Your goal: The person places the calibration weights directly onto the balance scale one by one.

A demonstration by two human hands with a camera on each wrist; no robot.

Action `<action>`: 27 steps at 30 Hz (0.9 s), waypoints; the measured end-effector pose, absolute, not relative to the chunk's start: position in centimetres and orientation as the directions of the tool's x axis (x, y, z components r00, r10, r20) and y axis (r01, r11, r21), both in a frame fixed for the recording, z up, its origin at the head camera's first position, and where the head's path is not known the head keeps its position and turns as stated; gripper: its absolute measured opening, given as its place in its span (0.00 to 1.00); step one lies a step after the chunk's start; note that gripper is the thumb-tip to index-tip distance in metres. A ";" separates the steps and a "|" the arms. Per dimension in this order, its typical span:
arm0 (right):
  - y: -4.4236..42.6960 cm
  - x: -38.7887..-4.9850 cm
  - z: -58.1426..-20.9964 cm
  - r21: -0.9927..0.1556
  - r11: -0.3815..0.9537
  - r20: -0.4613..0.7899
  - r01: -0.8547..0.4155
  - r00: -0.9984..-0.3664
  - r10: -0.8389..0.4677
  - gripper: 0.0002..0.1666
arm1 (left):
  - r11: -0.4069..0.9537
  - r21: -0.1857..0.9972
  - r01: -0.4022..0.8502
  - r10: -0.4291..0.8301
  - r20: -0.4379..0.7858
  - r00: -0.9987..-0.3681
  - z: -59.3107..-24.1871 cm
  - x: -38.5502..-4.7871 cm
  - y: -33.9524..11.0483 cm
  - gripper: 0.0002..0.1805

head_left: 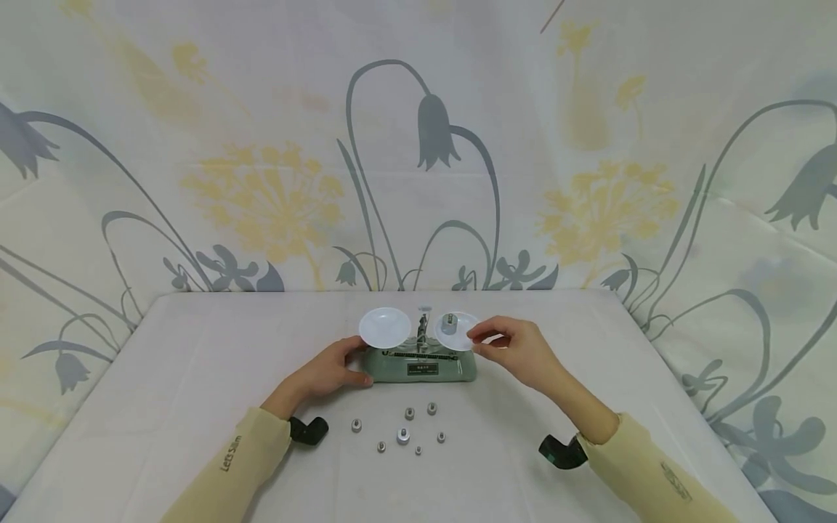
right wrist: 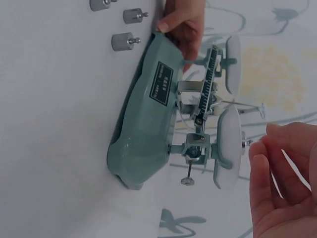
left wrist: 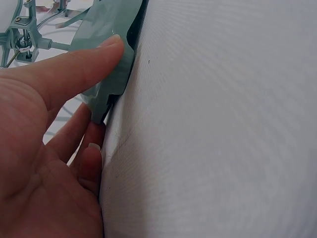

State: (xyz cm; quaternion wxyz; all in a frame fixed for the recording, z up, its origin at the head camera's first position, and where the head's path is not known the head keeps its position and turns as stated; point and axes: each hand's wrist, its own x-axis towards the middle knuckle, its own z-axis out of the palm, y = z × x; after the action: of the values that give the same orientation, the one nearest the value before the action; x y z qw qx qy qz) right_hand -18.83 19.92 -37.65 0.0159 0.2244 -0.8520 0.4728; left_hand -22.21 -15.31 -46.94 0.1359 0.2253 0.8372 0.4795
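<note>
A green balance scale (head_left: pixel 421 369) with two white pans stands on the table. My left hand (head_left: pixel 332 369) holds the left end of its base, thumb on the front and fingers behind, as the left wrist view shows. A metal weight (head_left: pixel 449 323) stands upright on the right pan (head_left: pixel 466 342). My right hand (head_left: pixel 519 350) is at that pan's right edge, with thumb and fingertips bent towards each other just off the weight. In the right wrist view the weight's knob (right wrist: pixel 248 143) shows beside the fingertips. The left pan (head_left: pixel 384 327) bears nothing visible.
Several knobbed metal weights of different sizes lie in front of the scale, the largest a wide weight (head_left: pixel 403 436) in the middle. A white cloth covers the table (head_left: pixel 261 450). Behind it hangs a flower-patterned curtain (head_left: pixel 418 218).
</note>
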 end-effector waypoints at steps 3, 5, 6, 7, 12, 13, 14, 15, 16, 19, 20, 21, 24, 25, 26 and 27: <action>19.8 -18.3 -37.8 -0.802 0.424 0.260 -0.422 -0.884 -0.388 0.11 | 0.432 0.868 0.247 0.510 -0.009 -0.860 -47.0 -22.2 -15.3 0.39; 19.7 -18.0 -38.0 -0.798 0.408 0.278 -0.443 -0.872 -0.404 0.10 | 0.428 0.869 0.248 0.512 -0.008 -0.859 -46.9 -22.2 -15.3 0.39; 19.7 -17.9 -38.1 -0.796 0.404 0.283 -0.451 -0.867 -0.410 0.10 | 0.427 0.870 0.247 0.513 -0.007 -0.859 -46.9 -22.2 -15.3 0.39; 19.6 -17.7 -38.2 -0.792 0.400 0.290 -0.461 -0.861 -0.418 0.10 | 0.426 0.870 0.247 0.512 -0.007 -0.859 -46.9 -22.2 -15.3 0.39; 19.3 -16.9 -38.7 -0.792 0.374 0.299 -0.483 -0.840 -0.452 0.10 | 0.433 0.866 0.249 0.508 -0.006 -0.861 -46.9 -22.2 -15.3 0.39; 19.2 -16.8 -38.9 -0.792 0.368 0.300 -0.487 -0.836 -0.459 0.10 | 0.435 0.865 0.250 0.508 -0.006 -0.862 -46.9 -22.2 -15.3 0.39; 19.1 -16.6 -39.0 -0.794 0.363 0.299 -0.488 -0.834 -0.464 0.10 | 0.437 0.864 0.251 0.507 -0.006 -0.862 -46.9 -22.2 -15.4 0.39; 19.0 -16.5 -39.2 -0.794 0.359 0.301 -0.491 -0.830 -0.470 0.11 | 0.438 0.863 0.252 0.508 -0.006 -0.862 -47.0 -22.2 -15.3 0.39; 19.0 -16.3 -39.3 -0.795 0.355 0.299 -0.491 -0.828 -0.475 0.11 | 0.441 0.861 0.255 0.508 -0.005 -0.861 -47.0 -22.3 -15.4 0.39; 18.7 -16.1 -39.9 -0.796 0.341 0.300 -0.500 -0.815 -0.496 0.11 | 0.442 0.859 0.257 0.509 -0.005 -0.861 -47.0 -22.3 -15.4 0.39; 18.7 -16.0 -40.1 -0.798 0.335 0.298 -0.501 -0.812 -0.502 0.10 | 0.442 0.859 0.257 0.509 -0.004 -0.861 -47.0 -22.3 -15.4 0.39; 18.6 -15.9 -40.3 -0.801 0.330 0.294 -0.499 -0.809 -0.508 0.10 | 0.443 0.858 0.259 0.510 -0.004 -0.860 -47.0 -22.3 -15.4 0.39; 18.4 -15.9 -41.0 -0.813 0.323 0.272 -0.484 -0.807 -0.524 0.10 | 0.442 0.858 0.262 0.513 -0.003 -0.858 -47.0 -22.3 -15.4 0.38; 18.3 -15.8 -41.2 -0.819 0.322 0.260 -0.475 -0.808 -0.529 0.10 | 0.441 0.858 0.262 0.515 -0.003 -0.857 -47.0 -22.3 -15.4 0.38; 18.2 -15.8 -41.5 -0.823 0.322 0.249 -0.468 -0.807 -0.535 0.10 | 0.440 0.859 0.261 0.516 -0.004 -0.857 -47.0 -22.3 -15.4 0.38; 18.1 -15.8 -41.7 -0.826 0.324 0.238 -0.461 -0.807 -0.541 0.10 | 0.441 0.858 0.262 0.516 -0.004 -0.856 -47.0 -22.3 -15.4 0.38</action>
State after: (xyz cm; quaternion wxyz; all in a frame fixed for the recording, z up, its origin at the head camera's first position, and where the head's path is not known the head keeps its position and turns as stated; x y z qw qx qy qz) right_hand -15.82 18.10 -41.71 -0.0405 0.3084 -0.8128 0.4926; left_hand -22.26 -15.44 -46.98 0.1341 0.2320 0.8382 0.4749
